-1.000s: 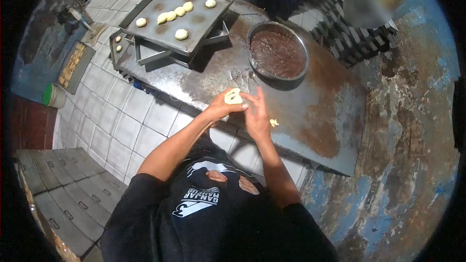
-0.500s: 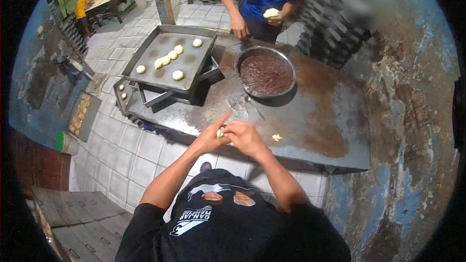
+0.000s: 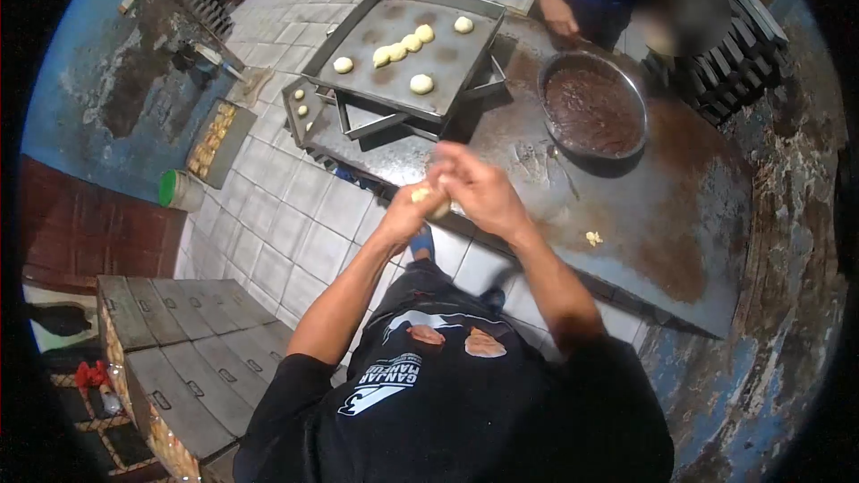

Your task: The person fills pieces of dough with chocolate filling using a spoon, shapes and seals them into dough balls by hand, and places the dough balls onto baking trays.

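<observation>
1. Centrally, over the near edge of the metal table point(image 3: 514, 188), the two hands are together at a pale piece of dough point(image 3: 436, 207). The left hand point(image 3: 404, 217) is closed round it, its fingers partly hidden.
2. The right hand point(image 3: 486, 201) meets the left from the right side, some fingers raised and blurred; whether it grips the dough, I cannot tell.
3. Just beyond the hands, toward the right, a spoon point(image 3: 553, 154) lies on the table among pale smears. Dough scraps point(image 3: 593, 239) lie nearer, right of the hands.
4. Far right stands a round metal bowl point(image 3: 643, 116) of dark brown filling point(image 3: 591, 112). Another person's hand point(image 3: 561, 20) rests by the table's far edge, near the bowl.
5. Far left, a square tray point(image 3: 360, 91) sits raised on other metal trays set askew. A joined row of dough balls point(image 3: 396, 51) runs across its middle, with three single balls point(image 3: 421, 84) set apart around it.
6. Left of the table, on the floor, are a tray of pale pieces point(image 3: 215, 141) and a green-lidded bucket point(image 3: 182, 190).
</observation>
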